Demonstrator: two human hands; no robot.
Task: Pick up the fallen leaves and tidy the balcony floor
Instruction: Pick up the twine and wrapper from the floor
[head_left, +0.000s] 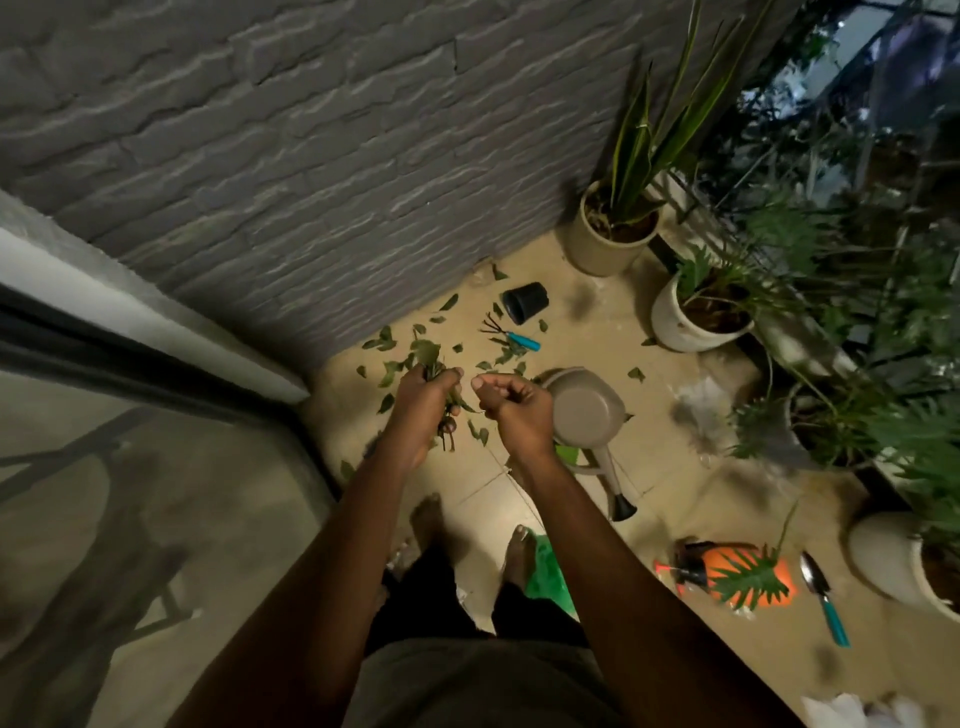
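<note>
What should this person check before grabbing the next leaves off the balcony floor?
1. Left hand holding its bunch of leaves: ok.
2. Right hand free to pick: cannot tell; its fingers are curled.
3. Floor tidy: not ok; loose leaves lie by the wall.
4. Green bag close by: ok, beside the feet.
5. Nothing in the way: not ok; watering can and hand rake sit among the leaves.

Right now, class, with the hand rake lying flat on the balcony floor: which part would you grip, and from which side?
Grip the blue handle of the hand rake, coming from the watering can side. The rake lies flat with its dark tines pointing toward the wall, so the handle end faces you, unobstructed.
</note>
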